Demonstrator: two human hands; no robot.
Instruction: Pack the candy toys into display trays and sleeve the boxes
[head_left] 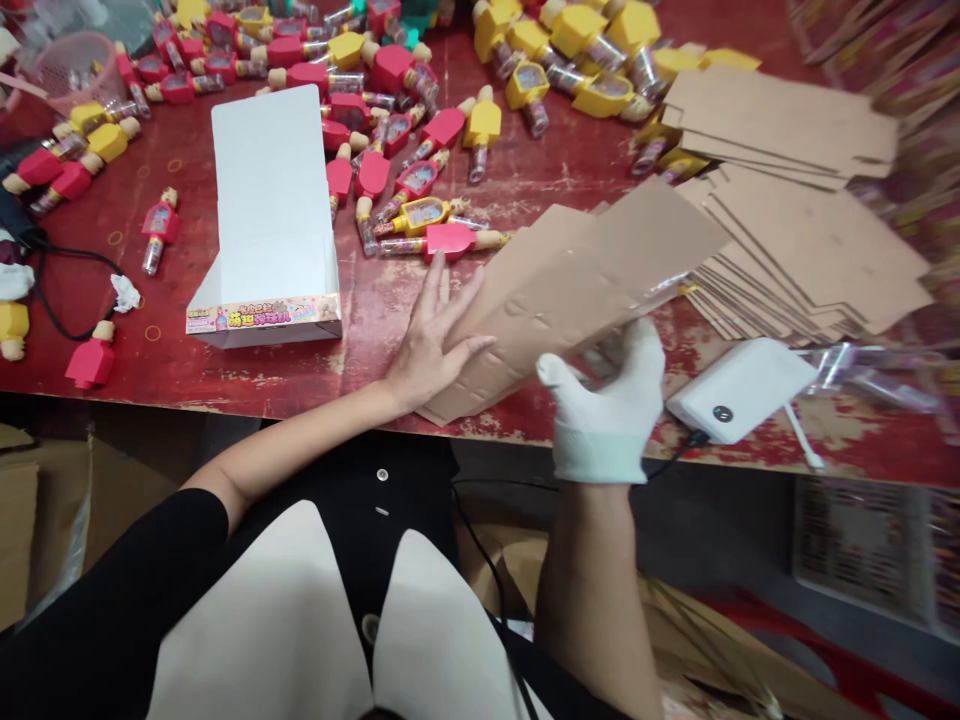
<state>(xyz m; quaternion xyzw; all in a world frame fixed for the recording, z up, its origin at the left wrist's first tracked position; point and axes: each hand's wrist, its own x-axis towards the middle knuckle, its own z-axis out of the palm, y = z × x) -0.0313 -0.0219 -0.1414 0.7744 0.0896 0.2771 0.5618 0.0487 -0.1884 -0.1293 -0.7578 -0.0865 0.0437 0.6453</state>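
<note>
A brown cardboard insert [540, 290] with rows of pressed round marks lies aslant at the table's front edge, its far right end raised. My left hand [431, 345], bare, rests on its left side with fingers spread. In a white glove, my right hand [611, 395] grips its near right edge; the fingers pass behind the board and are partly hidden. To the left stands a white display box [274, 240] with its lid upright and a printed front strip. Several red and yellow toy candy tubes [450, 240] lie just beyond the insert.
Stacks of flat brown cardboard [810, 250] lie at the right. A white power bank [742, 390] with a cable sits near the front edge. More yellow toys [577, 35] are heaped at the back, and a pink basket [71, 70] stands at the far left.
</note>
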